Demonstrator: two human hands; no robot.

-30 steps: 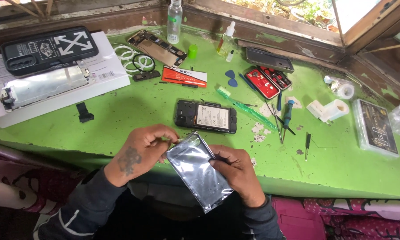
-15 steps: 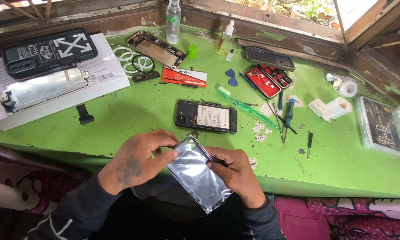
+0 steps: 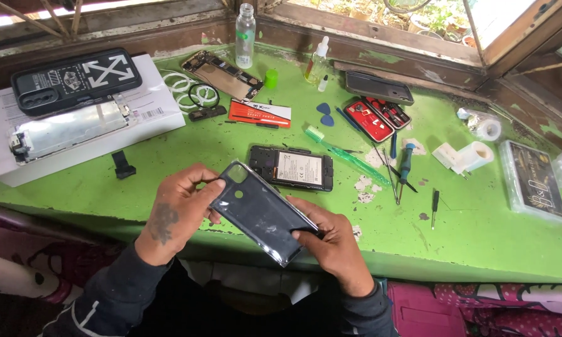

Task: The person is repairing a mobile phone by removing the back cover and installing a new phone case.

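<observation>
- We hold a dark phone back cover (image 3: 262, 212) in both hands, lifted just above the near edge of the green surface (image 3: 481, 237), tilted with its camera cut-out toward the upper left.
- Our left hand (image 3: 175, 212) is curled closed on the cover's upper-left end, thumb on one long edge and fingers wrapped behind.
- Our right hand (image 3: 334, 240) pinches the lower-right end, thumb pressed on the face and fingers underneath.
- The opened phone (image 3: 291, 167) lies flat on the surface just beyond the cover, its battery and inner frame exposed; the cover is off the phone, and we judge that the body is not yet closed up.
- We cannot tell whether any repair inside the phone is finished.
- To the right of the phone lie a green toothbrush (image 3: 346, 153), a blue-handled screwdriver (image 3: 406, 163) and a small dark screwdriver (image 3: 435, 206), with flakes of paint or debris between them.
- Further back are a red tool case (image 3: 374, 118), blue picks (image 3: 323, 113), a clear bottle (image 3: 245, 28) and a dropper bottle (image 3: 317, 59).
- At the left a white box (image 3: 75, 140) carries a dark patterned phone case (image 3: 75, 78) and a silver screen part (image 3: 69, 128).
- Nothing lies between the cover and the opened phone; only the toothbrush lies close beside it.
</observation>
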